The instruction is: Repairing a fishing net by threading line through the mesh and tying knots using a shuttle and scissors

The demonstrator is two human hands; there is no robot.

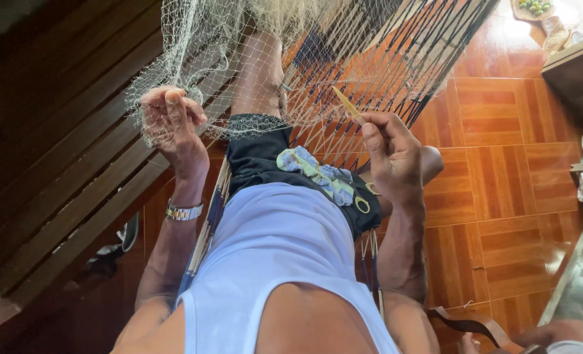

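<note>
My left hand [173, 121] is raised at the left and grips a bunch of pale, fine-meshed fishing net [193, 59] that hangs down from above. My right hand [388, 149] pinches a thin yellowish netting needle [348, 105], its tip pointing up-left into the mesh. The net drapes over my raised knee [260, 72] and thins out to the right. I lie in a string hammock [396, 59] with orange, white and dark cords. A metal watch [184, 211] is on my left wrist.
A crumpled patterned cloth [318, 174] and scissors with yellow handles [363, 203] rest on my lap. Dark wooden boards [56, 144] run along the left. Glossy orange-brown floor tiles [501, 183] spread to the right, with furniture [576, 65] at the far right edge.
</note>
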